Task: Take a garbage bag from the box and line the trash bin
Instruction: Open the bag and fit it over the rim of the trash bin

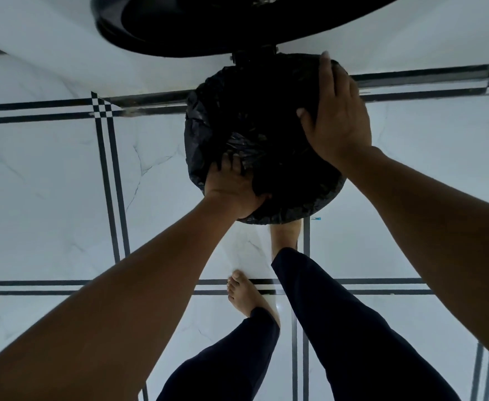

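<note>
A round trash bin stands on the floor below me, its rim wrapped in a crinkled black garbage bag that sinks into the opening. Its black lid is swung up behind it, toward the wall. My left hand is at the near left rim, fingers curled into the bag's plastic. My right hand lies flat on the far right rim, fingers spread over the bag's folded edge. No box is in view.
White marble-look floor tiles with dark double lines surround the bin. A white wall runs behind it. My bare feet and dark trousers are just in front of the bin, one foot right at its base.
</note>
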